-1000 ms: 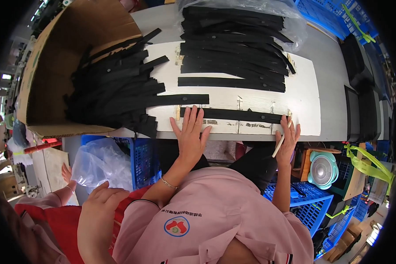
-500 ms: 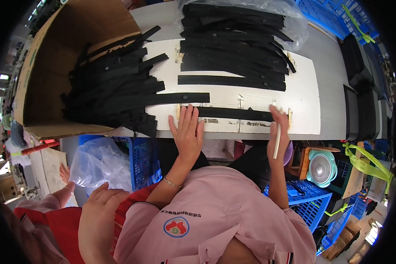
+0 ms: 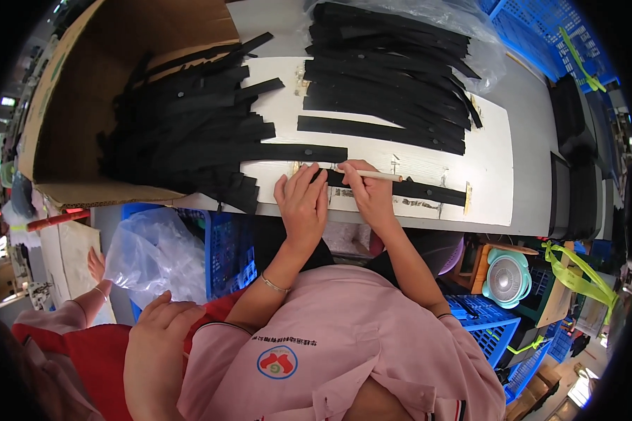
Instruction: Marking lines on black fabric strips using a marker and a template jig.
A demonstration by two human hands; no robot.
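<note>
A narrow black fabric strip (image 3: pixel 432 191) lies along the near edge of a white marked board (image 3: pixel 495 168). My left hand (image 3: pixel 303 207) rests on its left end, fingers stretched out flat and pressing down. Close beside those fingertips, my right hand (image 3: pixel 373 203) pinches a slim white pen (image 3: pixel 380 175), its tip at the strip near my left fingers. Just beyond lies another black strip with a small round dot (image 3: pixel 309 151). A pile of black strips (image 3: pixel 386 77) covers the far part of the board, and a second heap (image 3: pixel 182 133) spills from the cardboard box.
The cardboard box (image 3: pixel 70 105) stands open at the left. Clear plastic bags lie at the far edge and below left (image 3: pixel 158 256). Blue crates (image 3: pixel 481 319) and a turquoise fan (image 3: pixel 507 278) are at the lower right. A co-worker's hand (image 3: pixel 163 330) is at the lower left.
My right hand has moved left from the strip's right end to beside my left hand, bringing the pen down to the strip. My left hand stays on the strip's left end.
</note>
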